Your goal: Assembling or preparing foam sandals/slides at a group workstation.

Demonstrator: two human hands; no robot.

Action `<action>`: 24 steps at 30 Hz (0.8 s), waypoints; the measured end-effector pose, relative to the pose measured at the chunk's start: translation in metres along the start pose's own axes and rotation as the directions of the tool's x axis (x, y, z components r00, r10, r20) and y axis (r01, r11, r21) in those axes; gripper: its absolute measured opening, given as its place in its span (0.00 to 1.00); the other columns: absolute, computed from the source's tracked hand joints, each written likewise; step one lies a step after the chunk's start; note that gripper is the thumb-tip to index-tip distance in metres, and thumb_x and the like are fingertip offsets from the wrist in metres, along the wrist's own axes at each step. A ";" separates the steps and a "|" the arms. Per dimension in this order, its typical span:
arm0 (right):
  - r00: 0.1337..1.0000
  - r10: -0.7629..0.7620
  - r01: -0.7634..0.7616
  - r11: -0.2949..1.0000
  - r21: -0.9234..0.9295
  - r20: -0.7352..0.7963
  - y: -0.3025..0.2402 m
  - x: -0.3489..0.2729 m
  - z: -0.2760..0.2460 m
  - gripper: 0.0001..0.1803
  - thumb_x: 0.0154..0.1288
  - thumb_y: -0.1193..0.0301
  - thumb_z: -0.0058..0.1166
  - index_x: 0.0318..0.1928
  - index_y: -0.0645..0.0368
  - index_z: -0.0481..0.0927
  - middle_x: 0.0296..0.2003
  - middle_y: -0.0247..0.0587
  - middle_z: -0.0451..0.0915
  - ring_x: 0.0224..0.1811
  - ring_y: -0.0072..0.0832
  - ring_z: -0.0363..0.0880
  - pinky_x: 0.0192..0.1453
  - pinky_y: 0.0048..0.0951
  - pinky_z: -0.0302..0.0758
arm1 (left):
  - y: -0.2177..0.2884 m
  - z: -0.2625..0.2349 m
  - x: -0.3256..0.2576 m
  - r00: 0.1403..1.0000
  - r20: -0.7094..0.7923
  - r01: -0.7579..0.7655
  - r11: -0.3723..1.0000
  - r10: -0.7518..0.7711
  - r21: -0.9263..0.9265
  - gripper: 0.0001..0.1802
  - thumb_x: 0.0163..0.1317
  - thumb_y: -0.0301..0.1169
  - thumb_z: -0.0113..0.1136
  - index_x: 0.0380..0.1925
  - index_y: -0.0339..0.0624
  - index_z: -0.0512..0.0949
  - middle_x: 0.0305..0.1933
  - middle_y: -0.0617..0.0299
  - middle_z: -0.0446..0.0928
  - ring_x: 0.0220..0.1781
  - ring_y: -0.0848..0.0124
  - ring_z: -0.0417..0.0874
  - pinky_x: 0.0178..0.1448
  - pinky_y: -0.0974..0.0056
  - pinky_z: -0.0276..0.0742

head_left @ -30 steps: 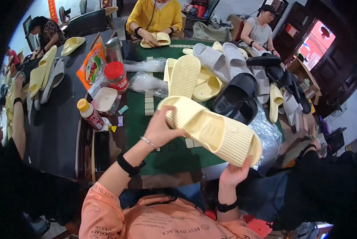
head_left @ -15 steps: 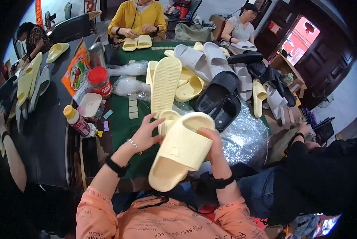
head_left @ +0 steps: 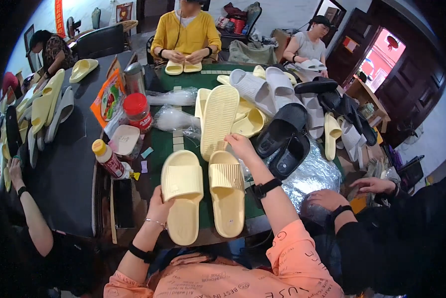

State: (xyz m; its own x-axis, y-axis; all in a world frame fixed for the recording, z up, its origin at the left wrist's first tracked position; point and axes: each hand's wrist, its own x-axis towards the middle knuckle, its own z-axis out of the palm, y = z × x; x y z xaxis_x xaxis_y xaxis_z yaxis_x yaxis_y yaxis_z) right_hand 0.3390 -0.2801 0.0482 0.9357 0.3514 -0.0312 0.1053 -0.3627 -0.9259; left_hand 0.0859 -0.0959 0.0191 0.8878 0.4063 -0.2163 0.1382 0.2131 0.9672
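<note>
A pale yellow slide slipper (head_left: 182, 198) with a ribbed strap is held at its outer side by my left hand (head_left: 160, 204); the fingers behind it are partly hidden. Beside it, sole down at the table's near edge, lies a matching slipper (head_left: 226, 198). My right hand (head_left: 241, 147) reaches over past that one, its fingers closed at the lower edge of an upturned yellow slipper (head_left: 220, 119) showing its grooved sole. More yellow slippers (head_left: 249, 123) lie behind it. A pair of black slippers (head_left: 285, 130) sits to the right of my right hand.
Grey slippers (head_left: 250, 88) are heaped farther back. Left stand a red-lidded jar (head_left: 137, 111), a yellow-capped bottle (head_left: 108, 158) and an orange packet (head_left: 106, 102). Clear plastic wrap (head_left: 307, 174) lies right, near another person's hands (head_left: 330, 199). Several people sit around the tables.
The two yellow slippers I held together are now side by side at the near edge. My right hand has left them and moved up to the upturned slipper. The view has shifted slightly.
</note>
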 end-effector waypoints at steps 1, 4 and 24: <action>0.998 0.036 -0.034 0.999 -0.035 0.059 0.010 0.010 0.004 0.19 0.56 0.59 0.49 0.35 0.64 0.77 0.26 0.39 0.78 0.28 0.23 0.74 0.34 0.24 0.69 | -0.007 -0.002 0.003 0.999 0.035 -0.038 0.983 0.032 0.181 0.23 0.50 0.15 0.50 0.48 0.36 0.63 0.44 0.58 0.71 0.46 0.71 0.72 0.50 0.68 0.68; 0.982 0.087 -0.117 0.977 0.180 0.168 0.017 0.022 0.019 0.16 0.57 0.64 0.49 0.35 0.66 0.78 0.29 0.37 0.78 0.30 0.21 0.74 0.37 0.22 0.69 | -0.015 0.009 0.002 0.998 0.032 -0.067 0.965 0.061 0.254 0.25 0.49 0.17 0.51 0.51 0.34 0.62 0.45 0.54 0.71 0.48 0.67 0.71 0.52 0.67 0.65; 0.842 -0.539 0.193 0.309 -0.931 -0.004 -0.026 0.048 -0.029 0.11 0.46 0.72 0.48 0.32 0.61 0.78 0.52 0.40 0.64 0.54 0.37 0.59 0.50 0.43 0.57 | -0.031 0.014 0.008 0.982 -0.063 -0.103 0.788 0.178 0.607 0.36 0.47 0.19 0.48 0.59 0.28 0.48 0.49 0.40 0.61 0.53 0.49 0.62 0.58 0.58 0.58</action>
State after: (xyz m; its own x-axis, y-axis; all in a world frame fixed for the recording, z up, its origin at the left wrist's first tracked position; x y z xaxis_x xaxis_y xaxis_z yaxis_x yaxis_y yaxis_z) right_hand 0.3909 -0.2792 0.0823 0.7325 0.4882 0.4745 0.5271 -0.8478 0.0586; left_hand 0.0950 -0.1121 -0.0105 0.8685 0.4933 -0.0488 0.2837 -0.4139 0.8650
